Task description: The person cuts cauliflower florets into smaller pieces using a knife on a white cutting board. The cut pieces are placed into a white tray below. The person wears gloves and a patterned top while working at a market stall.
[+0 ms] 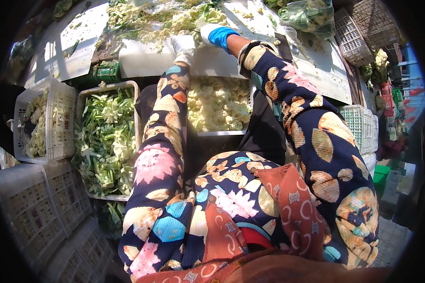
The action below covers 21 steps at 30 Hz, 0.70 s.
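My left hand [184,44], in a white glove, rests at the near side of a heap of cauliflower pieces [156,33] on the white work board [145,58]. Just right of it is my right hand [214,33], in a white glove with a blue cuff. It is close against a cauliflower piece with green leaves [205,16]. Both sets of fingers face away from me, so whatever they hold is hidden. Below the board's edge, between my knees, pale cauliflower florets [219,102] fill a white crate [221,133].
To the left, a crate [138,106] is heaped with cut leaves and stalks [108,141]. Beyond it stands a white crate [60,123] of cauliflower, above stacked crates [32,201]. A clear plastic bag [310,17] of greens lies upper right. More white crates [357,120] stand to the right.
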Tool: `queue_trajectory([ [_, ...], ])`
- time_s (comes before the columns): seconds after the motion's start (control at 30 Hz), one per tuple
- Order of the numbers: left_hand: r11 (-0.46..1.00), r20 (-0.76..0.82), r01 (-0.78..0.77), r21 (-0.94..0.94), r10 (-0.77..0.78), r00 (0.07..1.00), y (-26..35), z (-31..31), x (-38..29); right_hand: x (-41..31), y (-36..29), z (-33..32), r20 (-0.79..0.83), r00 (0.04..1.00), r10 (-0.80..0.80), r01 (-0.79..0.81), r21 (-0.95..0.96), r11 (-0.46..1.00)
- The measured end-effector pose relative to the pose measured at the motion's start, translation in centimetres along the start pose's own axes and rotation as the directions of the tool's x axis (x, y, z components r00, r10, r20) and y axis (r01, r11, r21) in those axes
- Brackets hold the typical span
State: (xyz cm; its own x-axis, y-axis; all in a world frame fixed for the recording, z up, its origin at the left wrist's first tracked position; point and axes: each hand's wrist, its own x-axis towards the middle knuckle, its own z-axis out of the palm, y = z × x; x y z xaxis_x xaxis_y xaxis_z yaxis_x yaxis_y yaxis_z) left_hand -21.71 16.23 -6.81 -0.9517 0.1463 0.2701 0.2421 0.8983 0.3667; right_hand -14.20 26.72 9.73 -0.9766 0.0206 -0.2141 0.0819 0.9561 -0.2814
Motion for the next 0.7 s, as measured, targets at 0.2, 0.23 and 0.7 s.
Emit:
queue_trajectory([
  [0.2, 0.981, 0.174, -0.023, 0.192, -0.011, 0.985, -1.3, -1.9, -0.9, -0.9, -3.8, 1.1, -0.027, 0.994, -0.108, 0.094, -0.321, 0.943],
  [0.23, 0.958, 0.170, -0.051, 0.282, 0.002, 0.985, -1.4, -2.5, -1.4, -1.6, -5.1, 1.4, -0.034, 0.993, -0.115, 0.095, -0.361, 0.928],
  [0.7, 0.002, 0.401, 0.433, -0.901, -0.377, 0.835, 2.8, -8.7, -5.9, -3.4, 3.8, -1.1, 0.010, 0.982, -0.190, 0.186, -0.269, 0.945],
])
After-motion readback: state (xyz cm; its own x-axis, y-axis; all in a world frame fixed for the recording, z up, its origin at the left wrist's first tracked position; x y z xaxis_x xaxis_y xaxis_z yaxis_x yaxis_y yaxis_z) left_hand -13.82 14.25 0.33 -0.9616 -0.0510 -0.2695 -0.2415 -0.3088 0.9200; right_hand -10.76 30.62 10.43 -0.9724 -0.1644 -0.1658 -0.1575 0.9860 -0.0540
